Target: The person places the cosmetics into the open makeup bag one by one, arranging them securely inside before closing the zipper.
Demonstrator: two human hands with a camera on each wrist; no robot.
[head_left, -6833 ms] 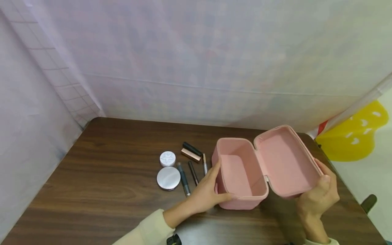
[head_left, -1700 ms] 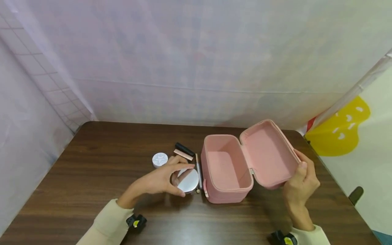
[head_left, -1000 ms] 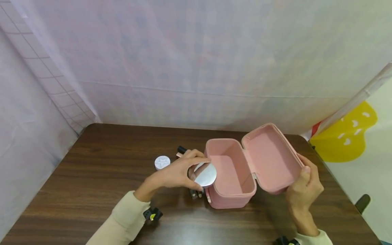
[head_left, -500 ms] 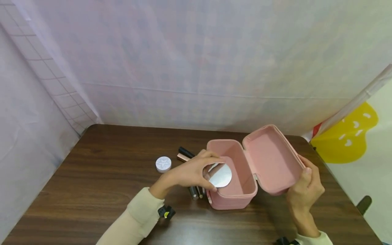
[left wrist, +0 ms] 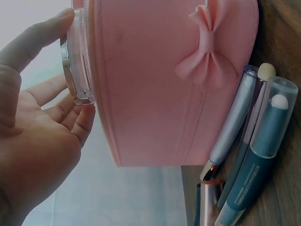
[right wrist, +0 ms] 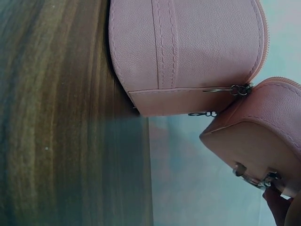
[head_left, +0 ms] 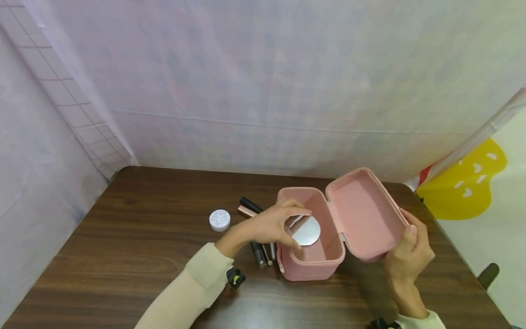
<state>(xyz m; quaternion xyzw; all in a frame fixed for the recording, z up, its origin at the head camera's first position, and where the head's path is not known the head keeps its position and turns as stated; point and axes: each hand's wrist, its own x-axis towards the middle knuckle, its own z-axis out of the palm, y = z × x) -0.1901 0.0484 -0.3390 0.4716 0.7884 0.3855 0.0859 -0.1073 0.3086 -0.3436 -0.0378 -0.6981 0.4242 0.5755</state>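
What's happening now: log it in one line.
left hand: holds compact at mouth of case | right hand: holds lid open | jar: on table

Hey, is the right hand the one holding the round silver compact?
No, the left hand holds the silver compact, while the right hand grips the open pink lid.

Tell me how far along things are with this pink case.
Done: the pink case stands open, its lid held by the right hand. In hand: the left hand grips the round silver compact at the case's opening, not yet released. Remaining: the white jar, black tube, rose-gold tube and slim pen-like pieces lie outside the case, likely still to be packed.
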